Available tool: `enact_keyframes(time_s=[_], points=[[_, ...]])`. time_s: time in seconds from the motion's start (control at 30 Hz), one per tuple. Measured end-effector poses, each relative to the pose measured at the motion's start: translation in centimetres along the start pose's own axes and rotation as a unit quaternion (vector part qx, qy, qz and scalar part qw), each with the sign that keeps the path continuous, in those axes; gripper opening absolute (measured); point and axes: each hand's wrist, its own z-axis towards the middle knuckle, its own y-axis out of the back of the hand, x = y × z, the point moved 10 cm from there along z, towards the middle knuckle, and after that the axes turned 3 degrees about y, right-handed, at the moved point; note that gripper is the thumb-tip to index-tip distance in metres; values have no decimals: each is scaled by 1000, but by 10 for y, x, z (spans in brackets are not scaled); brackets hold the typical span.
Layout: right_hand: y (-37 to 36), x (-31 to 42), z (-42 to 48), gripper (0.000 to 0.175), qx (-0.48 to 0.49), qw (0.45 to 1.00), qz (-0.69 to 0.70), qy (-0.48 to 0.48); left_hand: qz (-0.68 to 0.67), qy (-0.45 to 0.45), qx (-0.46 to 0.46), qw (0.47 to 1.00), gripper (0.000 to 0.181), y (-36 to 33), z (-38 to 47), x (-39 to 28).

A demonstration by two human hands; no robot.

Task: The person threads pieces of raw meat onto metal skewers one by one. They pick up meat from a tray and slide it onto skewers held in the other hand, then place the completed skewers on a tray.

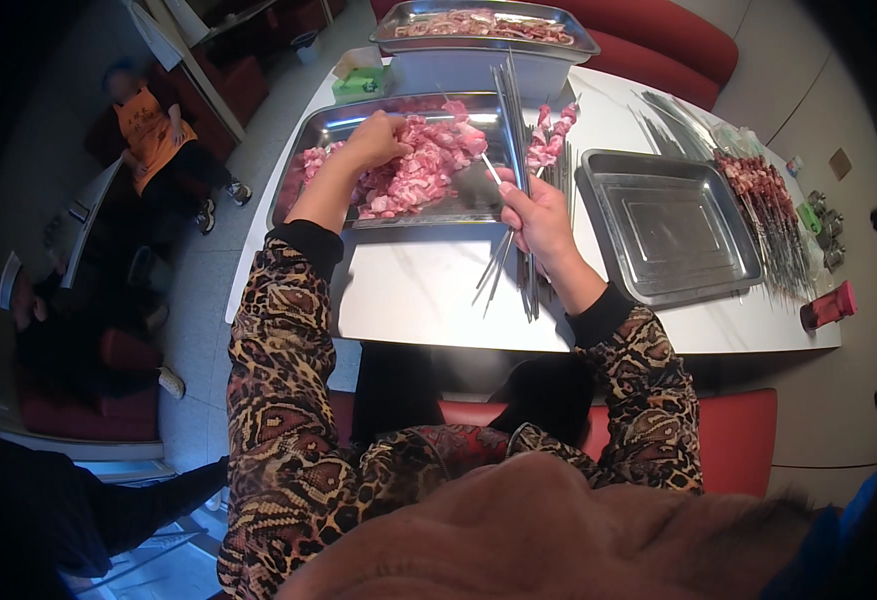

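My left hand [375, 141] reaches into the heap of raw pink meat pieces [416, 176] in a steel tray [476, 217]. Its fingertips are partly hidden against the meat, so whether they pinch a piece cannot be told. My right hand [536, 214] is closed around a skewer [490, 166] with chunks of meat on its upper part, tilted over the tray's right side. A bundle of bare metal skewers [512, 112] runs past the same hand, and several thin ends stick out below it. Skewers threaded with meat [551, 135] lie just to the right of the bundle.
A second steel tray [667, 225] stands to the right, beside many loaded skewers [772, 202]. Behind are a tray of sliced meat [483, 26] on a white bin [476, 71] and a green box [360, 82]. A red-lidded jar [828, 306] is at the right edge. A person [153, 139] sits left.
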Motion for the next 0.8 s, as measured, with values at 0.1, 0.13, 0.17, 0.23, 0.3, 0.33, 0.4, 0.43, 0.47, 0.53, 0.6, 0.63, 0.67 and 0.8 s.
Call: enact_keyframes(time_s=[0.1,0.13,0.17,0.23,0.3,0.33,0.4,0.43,0.47,0.53,0.6,0.63,0.67,0.8], points=[[-4,0,-1,28,3,1000,2,0,-28,-35,-8,999,21,-2,-5,-4],[-4,1,-1,27,12,1000,9,-3,-36,-46,-5,998,20,-4,-5,-9],[-4,2,-1,27,20,1000,16,-6,-40,-59,-29,997,22,0,-5,-14],[-6,2,-2,27,25,999,23,-8,-46,-80,-78,993,25,2,-8,-15],[-4,3,-2,27,8,1000,23,-5,24,-67,-74,995,31,-3,-3,-13],[-3,2,-1,27,10,1000,19,-7,39,-39,-45,997,32,-2,-2,-15],[-2,1,-1,26,15,1000,14,-12,-11,7,-25,1000,32,5,-5,-10],[-2,1,-1,26,18,1000,15,-15,-76,26,-35,996,33,13,-8,-1],[-2,1,-2,26,20,999,17,-18,-140,43,-44,988,33,18,-11,6],[-6,2,-3,26,26,999,18,-20,-311,41,-37,949,30,17,-15,18],[-9,4,-5,26,30,999,13,-16,-302,60,-90,947,27,20,-20,26],[-9,3,-5,27,31,999,14,-15,-179,38,-130,974,28,27,-23,20],[-9,2,-4,27,31,999,14,-14,-53,16,-167,984,29,32,-26,11],[-8,0,-5,27,34,999,-1,-21,95,-67,-194,974,25,34,-34,-7]])
